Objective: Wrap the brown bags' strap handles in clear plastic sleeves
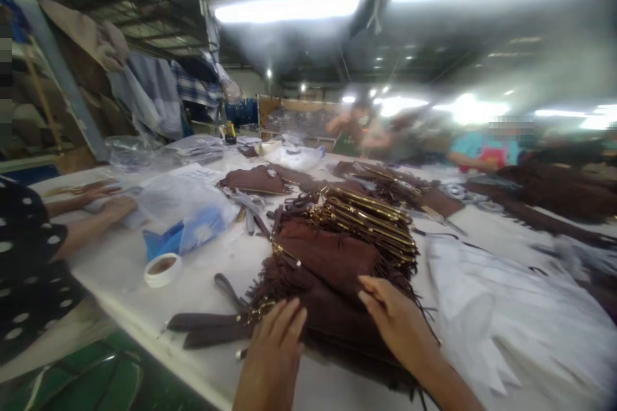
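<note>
My left hand (274,350) lies flat, fingers stretched out, on the near edge of a dark brown fringed suede bag (332,308) on the white table (120,270). My right hand (398,321) rests open on the same bag, further right. The bag's strap (207,327) with a gold clasp trails left of my left hand. Behind the bag rises a stack of more brown bags with gold bars (366,218).
A person in a dotted black top (24,270) works at the left, hands on clear plastic bags (178,205). A roll of tape (162,270) lies near them. White paper sheets (491,308) lie at the right. More brown bags and other workers are at the far side.
</note>
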`<state>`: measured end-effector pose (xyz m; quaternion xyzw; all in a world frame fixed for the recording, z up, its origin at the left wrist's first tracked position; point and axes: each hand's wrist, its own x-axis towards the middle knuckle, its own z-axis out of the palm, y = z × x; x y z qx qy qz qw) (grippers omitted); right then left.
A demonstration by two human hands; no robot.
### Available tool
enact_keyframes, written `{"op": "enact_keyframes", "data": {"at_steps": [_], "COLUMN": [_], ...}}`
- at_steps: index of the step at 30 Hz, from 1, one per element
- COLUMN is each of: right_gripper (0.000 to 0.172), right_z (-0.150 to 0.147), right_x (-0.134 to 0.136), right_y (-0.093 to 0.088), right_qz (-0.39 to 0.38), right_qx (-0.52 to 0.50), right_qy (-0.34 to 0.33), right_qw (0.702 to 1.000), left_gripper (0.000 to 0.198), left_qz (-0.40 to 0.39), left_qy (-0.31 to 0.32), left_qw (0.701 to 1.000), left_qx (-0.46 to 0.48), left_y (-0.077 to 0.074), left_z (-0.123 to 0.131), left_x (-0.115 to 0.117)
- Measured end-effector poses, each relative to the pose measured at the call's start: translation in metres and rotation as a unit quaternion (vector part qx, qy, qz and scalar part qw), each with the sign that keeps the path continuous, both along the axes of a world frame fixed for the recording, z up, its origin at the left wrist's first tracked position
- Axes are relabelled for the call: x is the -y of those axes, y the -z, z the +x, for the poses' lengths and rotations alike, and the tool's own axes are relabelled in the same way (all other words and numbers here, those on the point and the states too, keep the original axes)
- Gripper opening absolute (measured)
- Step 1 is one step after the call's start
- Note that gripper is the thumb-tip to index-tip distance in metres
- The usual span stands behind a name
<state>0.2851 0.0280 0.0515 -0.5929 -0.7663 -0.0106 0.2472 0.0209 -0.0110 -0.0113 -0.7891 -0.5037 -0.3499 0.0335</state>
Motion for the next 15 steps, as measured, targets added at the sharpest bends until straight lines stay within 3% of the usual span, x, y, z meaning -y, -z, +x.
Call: {"op": "enact_keyframes", "data": {"at_steps": [2, 4, 8, 12, 14, 15], "right_gripper": [0.042, 0.051, 0.045, 0.045, 0.046, 0.044], "right_z": [-0.045, -0.074, -0.09, -0.071, -0.051, -0.039], "right_x": [-0.019, -0.04, -0.065, -0.038, -0.011, 0.002], "right_y": [0.014, 0.019, 0.014, 0.006, 0.008, 0.011], "right_qz": [0.008, 0.014, 0.027, 0.046, 0.073, 0.111], "right_qx": [0.047, 0.08, 0.121, 0.129, 0.122, 0.114], "right_qy": [-0.032, -0.027, -0.005, -0.033, -0.06, -0.089], "right_qw": [0.998, 0.996, 0.992, 0.99, 0.988, 0.983], "left_gripper": [0.058, 0.066, 0.069, 0.064, 0.057, 0.052], "left_qz": [0.013, 0.022, 0.011, -0.06, -0.117, -0.151], "left_qy": [-0.027, -0.05, -0.068, -0.036, -0.008, 0.005], "left_qw": [0.994, 0.988, 0.989, 0.997, 0.987, 0.966], "left_qx": [-0.102, -0.141, -0.134, -0.032, 0.109, 0.211], "left_y": [0.01, 0.02, 0.026, 0.013, 0.006, 0.003], "left_z": [0.009, 0.014, 0.013, 0.003, -0.003, -0.006], "left_x": [-0.005, -0.008, -0.012, -0.017, -0.023, -0.026]}}
